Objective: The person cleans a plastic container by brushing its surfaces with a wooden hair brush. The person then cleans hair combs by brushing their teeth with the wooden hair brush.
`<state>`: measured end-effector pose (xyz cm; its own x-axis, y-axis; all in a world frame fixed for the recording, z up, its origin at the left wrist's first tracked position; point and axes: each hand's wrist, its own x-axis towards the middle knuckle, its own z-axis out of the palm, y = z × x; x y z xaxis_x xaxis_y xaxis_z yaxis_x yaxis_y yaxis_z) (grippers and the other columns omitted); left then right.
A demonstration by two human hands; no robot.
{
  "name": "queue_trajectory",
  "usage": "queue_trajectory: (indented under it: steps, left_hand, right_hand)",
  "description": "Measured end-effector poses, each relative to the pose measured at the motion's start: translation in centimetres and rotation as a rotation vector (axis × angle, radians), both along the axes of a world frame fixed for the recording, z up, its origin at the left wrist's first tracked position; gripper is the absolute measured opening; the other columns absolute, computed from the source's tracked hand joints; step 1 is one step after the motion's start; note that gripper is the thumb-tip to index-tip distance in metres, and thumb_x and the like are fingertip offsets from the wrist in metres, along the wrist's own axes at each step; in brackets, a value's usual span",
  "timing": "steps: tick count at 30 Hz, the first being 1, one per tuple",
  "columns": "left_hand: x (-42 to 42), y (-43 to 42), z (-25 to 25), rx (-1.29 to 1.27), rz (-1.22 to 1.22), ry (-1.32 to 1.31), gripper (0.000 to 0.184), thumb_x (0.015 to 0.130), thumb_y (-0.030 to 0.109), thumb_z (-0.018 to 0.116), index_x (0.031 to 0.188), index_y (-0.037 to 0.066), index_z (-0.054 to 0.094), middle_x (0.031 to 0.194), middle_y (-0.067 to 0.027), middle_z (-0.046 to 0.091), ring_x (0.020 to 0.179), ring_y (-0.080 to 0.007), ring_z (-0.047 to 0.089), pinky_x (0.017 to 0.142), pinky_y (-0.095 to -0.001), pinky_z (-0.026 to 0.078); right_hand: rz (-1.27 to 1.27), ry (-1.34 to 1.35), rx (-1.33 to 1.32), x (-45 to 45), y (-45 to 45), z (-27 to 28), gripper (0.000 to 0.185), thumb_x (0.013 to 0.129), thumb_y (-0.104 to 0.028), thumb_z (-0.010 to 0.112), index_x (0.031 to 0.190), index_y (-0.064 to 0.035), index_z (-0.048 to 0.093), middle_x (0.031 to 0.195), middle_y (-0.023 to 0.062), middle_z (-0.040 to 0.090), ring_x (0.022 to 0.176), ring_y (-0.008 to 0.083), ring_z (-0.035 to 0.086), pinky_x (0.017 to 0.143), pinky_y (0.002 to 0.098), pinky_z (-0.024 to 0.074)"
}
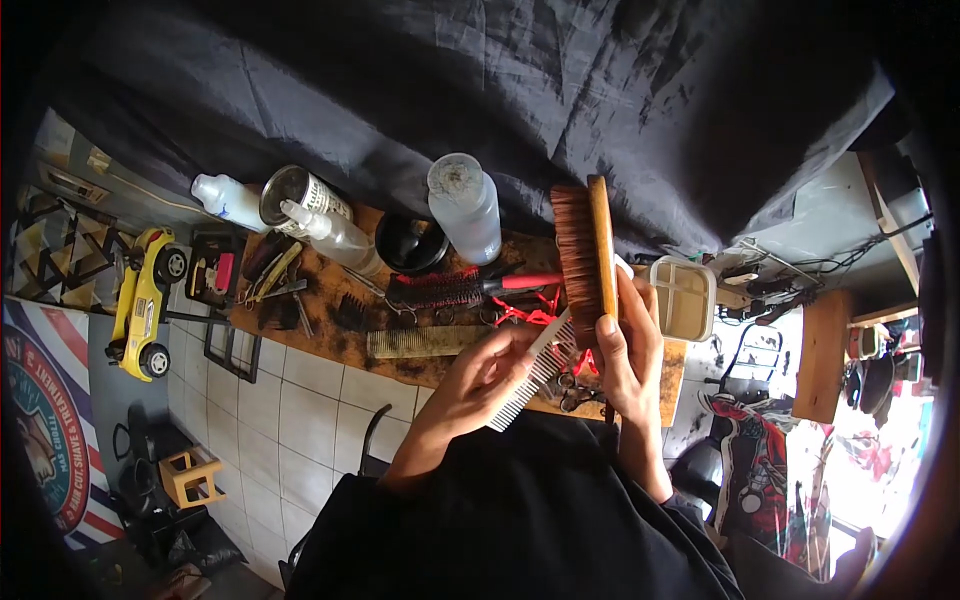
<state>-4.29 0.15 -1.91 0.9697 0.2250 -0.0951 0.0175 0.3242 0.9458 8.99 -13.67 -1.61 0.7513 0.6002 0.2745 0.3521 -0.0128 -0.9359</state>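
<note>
Brush (pixel 583 255) and comb (pixel 540 375), hand-held above the desk (pixel 668 365).
Brush: long, smooth brown wooden back; dense reddish-brown bristles facing left; right hand (pixel 632 350) closed around the lower end. Comb: white, straight parallel teeth, held at a slant near the bristles; left hand (pixel 490 370) partly curled, gripping it between thumb and fingers.
</note>
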Motion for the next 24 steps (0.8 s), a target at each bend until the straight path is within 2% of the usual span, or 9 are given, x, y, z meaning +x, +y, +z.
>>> queue_trajectory:
  steps: [6,7,12,15,17,19,20,23,24]
  left_hand:
    - [-0.1,0.2,-1.0,0.058,0.082,0.113,0.015,0.095,0.009,0.050,0.108,0.001,0.051,0.092,-0.0006,0.056,0.079,-0.0045,0.048,0.068,-0.0208,0.039]
    - [-0.1,0.2,-1.4,0.042,0.151,0.066,0.014,0.095,0.012,0.051,0.106,0.002,0.052,0.089,0.0017,0.056,0.071,-0.0014,0.043,0.060,-0.0184,0.035]
    - [-0.2,0.9,-0.2,-0.035,0.208,0.052,0.015,0.096,0.014,0.049,0.106,0.002,0.051,0.090,-0.0014,0.060,0.078,-0.0043,0.051,0.067,-0.0204,0.039]
    - [-0.1,0.5,0.1,-0.186,0.234,0.005,0.016,0.097,0.014,0.049,0.106,0.002,0.051,0.090,-0.0022,0.060,0.081,-0.0054,0.053,0.068,-0.0205,0.041]
    - [0.0,0.2,0.1,-0.151,0.291,-0.021,0.020,0.097,0.017,0.047,0.109,0.002,0.050,0.080,-0.0013,0.058,0.061,-0.0043,0.052,0.051,-0.0187,0.042]
    - [-0.3,0.3,0.1,-0.076,0.294,0.016,0.020,0.097,0.018,0.047,0.108,0.002,0.050,0.077,-0.0006,0.057,0.057,-0.0035,0.051,0.048,-0.0179,0.040]
    - [-0.3,0.5,0.1,-0.001,0.292,0.051,0.020,0.097,0.019,0.047,0.107,0.003,0.050,0.074,0.0000,0.056,0.053,-0.0027,0.049,0.045,-0.0172,0.038]
    - [-0.6,0.7,1.0,-0.141,0.155,0.070,0.016,0.097,0.016,0.049,0.102,0.001,0.051,0.073,0.0018,0.053,0.058,-0.0030,0.049,0.051,-0.0201,0.041]
    - [-0.4,0.4,1.3,-0.142,0.153,0.071,0.016,0.097,0.016,0.049,0.102,0.001,0.051,0.073,0.0018,0.053,0.058,-0.0030,0.049,0.051,-0.0201,0.041]
  right_hand:
    - [-0.053,-0.081,-0.002,0.0,0.7,-0.2,0.054,0.087,-0.027,0.061,0.129,0.0055,0.047,0.111,0.0161,0.043,0.109,0.0257,0.043,0.095,0.0333,0.0337]
    - [-0.036,-0.093,0.015,0.0,0.7,-0.2,0.052,0.083,-0.014,0.061,0.128,0.0070,0.045,0.111,0.0145,0.040,0.109,0.0234,0.045,0.093,0.0313,0.0361]
    - [0.114,0.223,0.132,-0.8,-0.2,0.5,0.057,0.074,0.007,0.059,0.128,0.0102,0.038,0.121,0.0137,0.033,0.101,0.0201,0.052,0.081,0.0269,0.0445]
    - [0.176,0.332,0.203,-1.9,-1.1,2.5,0.057,0.082,-0.005,0.058,0.131,0.0099,0.035,0.121,0.0150,0.038,0.103,0.0206,0.052,0.086,0.0271,0.0425]
    - [0.207,0.194,0.163,-1.7,-1.5,2.3,0.054,0.088,-0.011,0.054,0.134,0.0079,0.033,0.116,0.0140,0.044,0.103,0.0185,0.051,0.086,0.0270,0.0425]
    - [0.158,0.335,0.076,-2.0,-1.4,1.3,0.051,0.097,-0.024,0.046,0.138,0.0018,0.030,0.097,0.0051,0.053,0.075,0.0088,0.049,0.063,0.0216,0.0419]
    - [0.035,0.302,0.040,-2.1,-0.9,0.9,0.065,0.096,-0.044,0.042,0.140,0.0020,0.028,0.071,-0.0001,0.047,0.048,0.0039,0.035,0.044,0.0190,0.0258]
    - [0.007,0.328,0.045,-2.4,-1.1,0.5,0.066,0.097,-0.047,0.038,0.140,0.0025,0.029,0.071,-0.0009,0.048,0.047,0.0031,0.033,0.044,0.0182,0.0255]
    - [0.039,0.269,0.078,-2.5,-1.1,0.6,0.058,0.098,-0.038,0.040,0.138,0.0026,0.031,0.083,0.0034,0.054,0.058,0.0067,0.043,0.053,0.0204,0.0354]
